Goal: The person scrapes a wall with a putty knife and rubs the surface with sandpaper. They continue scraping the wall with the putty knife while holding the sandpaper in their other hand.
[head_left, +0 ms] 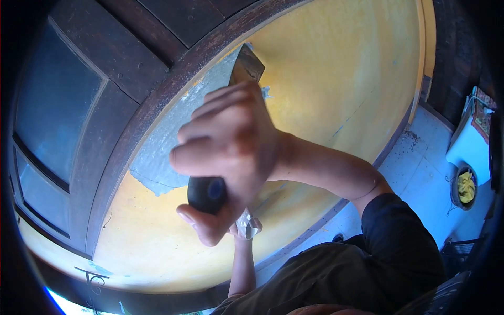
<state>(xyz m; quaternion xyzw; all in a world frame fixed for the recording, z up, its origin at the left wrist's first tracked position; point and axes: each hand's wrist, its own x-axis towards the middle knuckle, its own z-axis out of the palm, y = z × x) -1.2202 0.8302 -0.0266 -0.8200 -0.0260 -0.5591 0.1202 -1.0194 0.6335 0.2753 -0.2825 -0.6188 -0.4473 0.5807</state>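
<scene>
My right hand [233, 139] is raised in front of the yellow wall [336, 68], its fingers wrapped round the black handle of a paint scraper [207, 194]. The scraper's wide metal blade [247, 67] is up at the wall, by the top of a bare grey patch [184, 123] with ragged paint edges. Lower down and partly hidden behind the right hand, my left hand [239, 231] is closed on a shiny, clear-looking thing [248, 224] with a rounded end; its kind I cannot tell.
A dark wooden frame [123, 123] with glass panes [58, 100] borders the wall on the left. To the right lies the pale tiled floor [420, 163]. A white box [470, 144] stands there beside a bucket [455, 189] with a yellow cloth [466, 187] in it.
</scene>
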